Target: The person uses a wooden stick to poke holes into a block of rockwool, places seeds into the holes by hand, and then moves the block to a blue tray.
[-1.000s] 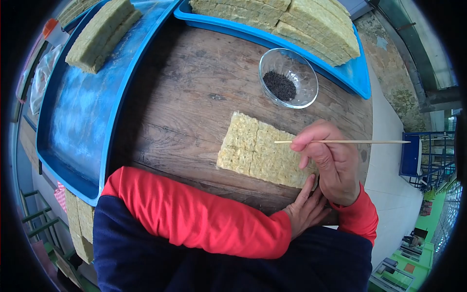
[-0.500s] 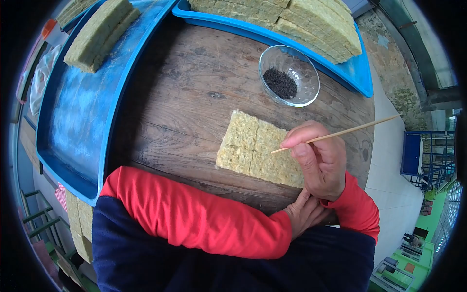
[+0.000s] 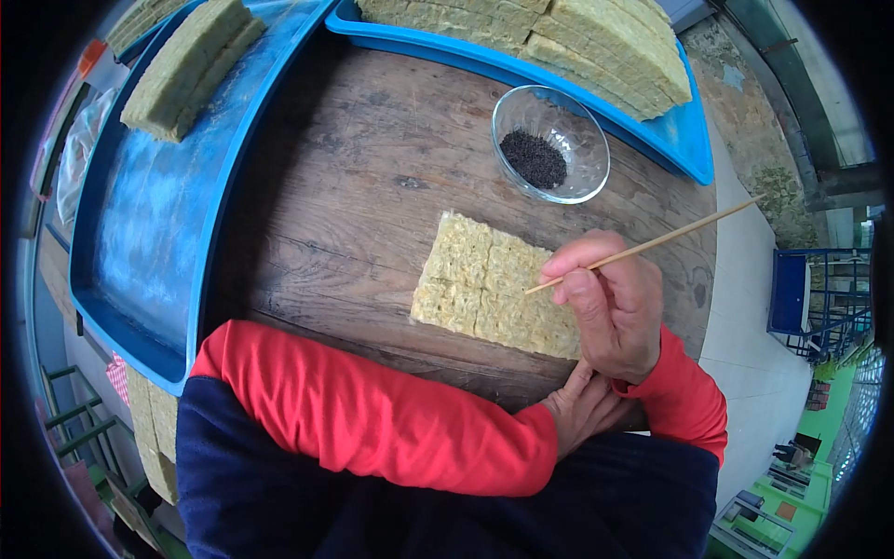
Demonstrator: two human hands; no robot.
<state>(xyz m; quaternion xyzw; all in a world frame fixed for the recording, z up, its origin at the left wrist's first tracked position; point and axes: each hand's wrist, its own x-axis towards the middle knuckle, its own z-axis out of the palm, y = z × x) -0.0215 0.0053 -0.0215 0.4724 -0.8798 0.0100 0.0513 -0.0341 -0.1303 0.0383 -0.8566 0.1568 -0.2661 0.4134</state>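
Note:
My right hand (image 3: 616, 312) pinches a thin wooden skewer (image 3: 694, 226) between thumb and fingers. Its tip points down at a pale yellow, fibrous rockwool slab (image 3: 466, 279) scored into squares, with small dark holes in some of them. The slab lies flat on the wooden table, its right part hidden behind my right hand. At the slab's lower right corner, my left hand (image 3: 587, 410) rests with fingers stretched out, partly covered by my right wrist. Beyond the slab stands a clear glass bowl (image 3: 589, 154) with a heap of tiny black seeds (image 3: 534, 158).
A blue tray (image 3: 149, 252) on the left carries a rockwool block (image 3: 186, 65) at its far end. Another blue tray (image 3: 694, 154) along the back holds stacked rockwool slabs (image 3: 605, 51). Brown wooden tabletop (image 3: 345, 168) lies between them. More rockwool (image 3: 149, 419) sits below the left tray.
The skewer's tip has shifted slightly to the right over the slab and its far end has risen a little. My left hand has stayed in place.

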